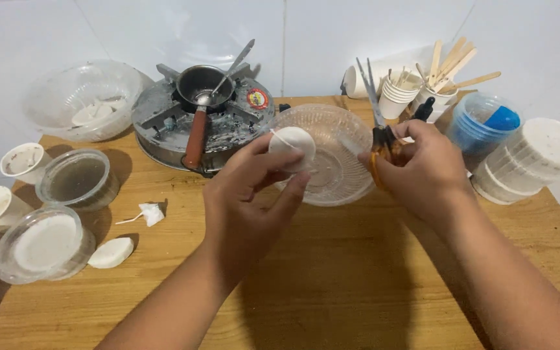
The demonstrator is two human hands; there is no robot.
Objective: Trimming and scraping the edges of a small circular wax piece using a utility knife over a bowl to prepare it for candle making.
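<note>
White tiled wall stands behind the wooden table (332,285) at which we work, and our two bare hands meet over its middle. Our left hand (247,194) is closed in a pinch on a white wax disc (293,146), thumb and fingertips gripping its lower edge so that the round face stands up, with a short wick poking from its upper left side. We hold the disc above the near rim of a clear ribbed glass bowl (332,175), which sits on the table just behind our hands. Our right hand (422,172) is clenched around the orange handles of a pair of scissors (376,113), whose blades point up and away from us, slightly parted, just to the right of the disc without touching it. Behind the bowl we see a small round stove (163,123) spattered with wax, bearing a dark little pan (202,84) with a reddish handle and a spoon resting in it. To the far left stands a large clear bowl (82,97) with white pieces inside, and nearer lie plastic tubs, one of them a round tub (43,245) filled with white wax, beside a loose wax piece (111,253). At the right we see paper cups (400,97), wooden sticks (452,65), a blue container (484,126) and a stack of white lidded tubs (533,162).
</note>
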